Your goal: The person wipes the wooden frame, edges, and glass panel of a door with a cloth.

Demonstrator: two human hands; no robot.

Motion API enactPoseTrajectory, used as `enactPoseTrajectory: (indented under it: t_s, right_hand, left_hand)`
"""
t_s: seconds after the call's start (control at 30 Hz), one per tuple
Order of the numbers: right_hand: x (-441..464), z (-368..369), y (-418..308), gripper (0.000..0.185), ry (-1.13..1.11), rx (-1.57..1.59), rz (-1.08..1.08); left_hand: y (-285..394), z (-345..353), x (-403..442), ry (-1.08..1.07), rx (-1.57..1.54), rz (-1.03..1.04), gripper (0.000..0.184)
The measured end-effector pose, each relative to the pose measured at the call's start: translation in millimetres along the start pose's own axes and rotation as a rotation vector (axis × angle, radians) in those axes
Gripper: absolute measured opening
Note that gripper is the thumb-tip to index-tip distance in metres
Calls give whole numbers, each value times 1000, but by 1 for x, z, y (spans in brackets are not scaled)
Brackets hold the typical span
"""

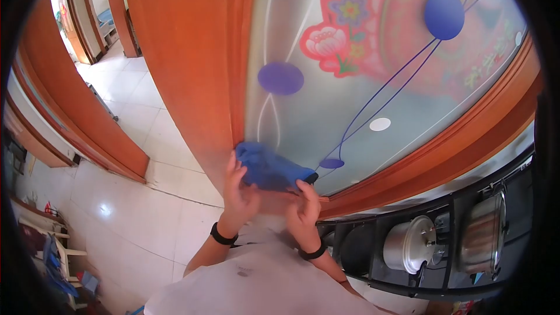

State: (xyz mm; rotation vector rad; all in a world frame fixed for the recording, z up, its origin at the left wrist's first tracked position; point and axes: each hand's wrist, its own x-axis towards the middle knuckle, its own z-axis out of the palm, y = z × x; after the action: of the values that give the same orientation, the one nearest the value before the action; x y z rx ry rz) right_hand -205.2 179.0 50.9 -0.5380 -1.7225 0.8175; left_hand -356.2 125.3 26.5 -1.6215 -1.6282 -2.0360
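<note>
A folded blue cloth [268, 166] with a dark end at its right lies against the lower left part of a patterned glass door panel [315, 105]. My left hand [236, 195] grips the cloth's left end, fingers pointing up along its edge and thumb below. At the right end, near the dark patch, my right hand [304, 205] pinches the cloth between curled fingers and thumb. Both wrists carry black bands. Part of the left fingers is hidden by the cloth, and the thumbs look slightly blurred.
An orange-brown wooden door frame [192, 52] borders the glass. On the right, a black rack [376, 256] holds a silver pressure cooker [408, 245] and a steel pot [483, 233]. Pale floor tiles [128, 216] extend left, toward a chair [61, 256] with blue cloth on it.
</note>
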Motion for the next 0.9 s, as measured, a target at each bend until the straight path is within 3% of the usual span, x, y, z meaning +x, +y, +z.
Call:
enactPoseTrajectory:
  t_s: [0.1,0.3,0.43,0.53,0.7,0.83,0.9]
  right_hand:
    - [-5,-1,2,35,-63,-213,60]
    - [-13,-9,5,32,3,11,131]
    - [-5,-7,-5,32,-70,-164,-7]
    - [3,5,-6,32,-178,-164,0]
    - [11,16,-5,33,-243,-55,-85]
    - [40,23,-19,33,-204,184,34]
    - [50,21,-22,34,-147,248,59]
  left_hand:
    - [2,2,3,-32,70,20,56]
    - [2,0,5,48,87,130,56]
    - [8,-12,21,157,102,3,52]
    - [0,-8,16,47,364,69,49]
    - [-4,-5,1,12,181,103,43]
    - [-8,-13,-1,33,-149,-22,44]
    - [-7,-17,3,89,-82,-66,42]
